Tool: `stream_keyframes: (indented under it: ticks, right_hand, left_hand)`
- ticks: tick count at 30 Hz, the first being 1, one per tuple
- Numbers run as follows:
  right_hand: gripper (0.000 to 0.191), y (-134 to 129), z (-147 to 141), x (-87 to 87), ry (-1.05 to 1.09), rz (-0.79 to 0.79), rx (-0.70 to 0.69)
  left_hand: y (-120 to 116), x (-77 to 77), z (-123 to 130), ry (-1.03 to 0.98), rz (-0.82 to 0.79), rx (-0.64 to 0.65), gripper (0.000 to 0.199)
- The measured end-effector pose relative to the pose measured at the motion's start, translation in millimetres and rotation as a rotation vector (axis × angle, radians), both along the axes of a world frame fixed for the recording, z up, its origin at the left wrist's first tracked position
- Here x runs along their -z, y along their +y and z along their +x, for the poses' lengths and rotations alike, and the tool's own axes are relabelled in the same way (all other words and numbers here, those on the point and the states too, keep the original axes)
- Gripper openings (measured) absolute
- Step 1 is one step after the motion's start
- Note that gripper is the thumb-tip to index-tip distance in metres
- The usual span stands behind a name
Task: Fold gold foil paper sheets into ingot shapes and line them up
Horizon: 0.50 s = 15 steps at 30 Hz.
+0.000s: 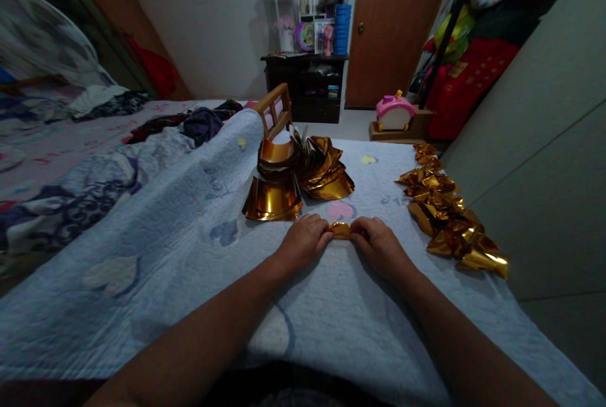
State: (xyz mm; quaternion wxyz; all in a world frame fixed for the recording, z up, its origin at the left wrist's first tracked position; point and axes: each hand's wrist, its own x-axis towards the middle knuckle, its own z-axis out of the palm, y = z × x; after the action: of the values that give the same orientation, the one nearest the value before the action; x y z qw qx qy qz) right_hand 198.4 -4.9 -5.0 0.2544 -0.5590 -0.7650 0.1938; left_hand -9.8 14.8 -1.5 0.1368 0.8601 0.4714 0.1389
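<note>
A small folded piece of gold foil paper (340, 231) lies low over the blue quilt, pinched at both ends. My left hand (307, 238) is closed on its left end, thumb towards the middle. On the right end, my right hand (375, 241) grips it between thumb and fingers. Just beyond my left hand stand stacks of curved, shiny gold foil sheets (274, 197), some fanned out to the right. Along the quilt's right side runs a row of folded gold foil pieces (442, 205), heaped against each other.
The quilt (184, 281) with heart patterns covers the surface under my hands. A wooden rail (274, 110) rises behind the foil stacks. Clothes (203, 124) lie on the bed at left. A pale cabinet side (534, 161) bounds the right, and a pink toy (396, 112) sits beyond the far edge.
</note>
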Motion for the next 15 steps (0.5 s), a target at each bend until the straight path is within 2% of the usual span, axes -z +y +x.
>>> stream_keyframes:
  ticks: [8, 15]
  right_hand:
    - [0.012, 1.8, -5.7, 0.9, -0.065, 0.011, 0.056]
    - [0.005, 3.5, -4.4, 4.1, -0.09, 0.04, 0.092]
  left_hand:
    - [0.9, -6.7, 4.5, 0.048, -0.046, -0.092, 0.023]
    - [-2.0, -8.1, 6.3, 0.06, -0.024, -0.143, 0.024]
